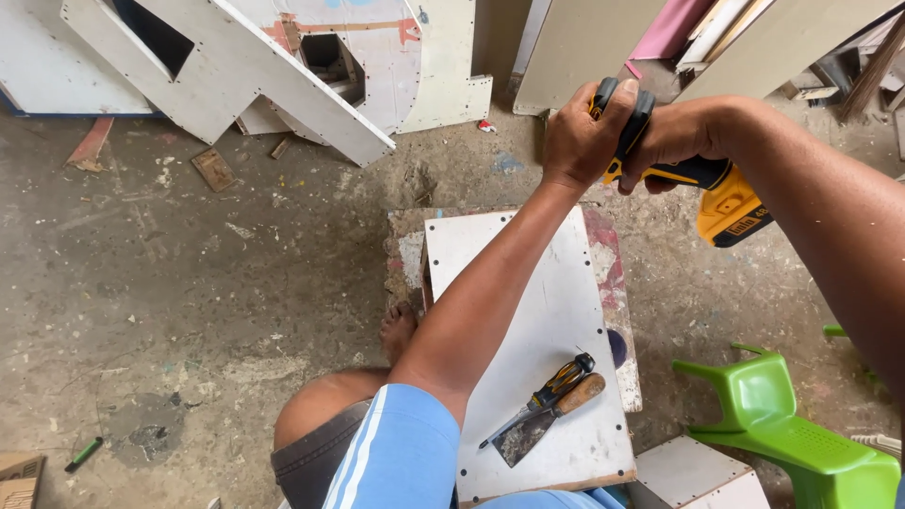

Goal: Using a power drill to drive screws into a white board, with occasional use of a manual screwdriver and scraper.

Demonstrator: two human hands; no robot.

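Both my hands grip a black and yellow cordless drill (702, 188) held above the far end of a white board (537, 311). My left hand (580, 137) presses on the drill's rear top. My right hand (683, 137) wraps around its handle, above the yellow battery pack. The drill's bit is hidden behind my hands. The white board lies on a worn, paint-stained stool (615, 283). On the near part of the board lie a screwdriver (558, 382) with a black and yellow handle and a scraper (547, 419) with a wooden handle.
A green plastic stool (792, 429) lies tipped at the right. White panels with cut-outs (283, 66) lean at the back. My bare foot (398, 330) rests beside the stool on the dusty concrete floor. A green marker (83, 454) lies at the lower left.
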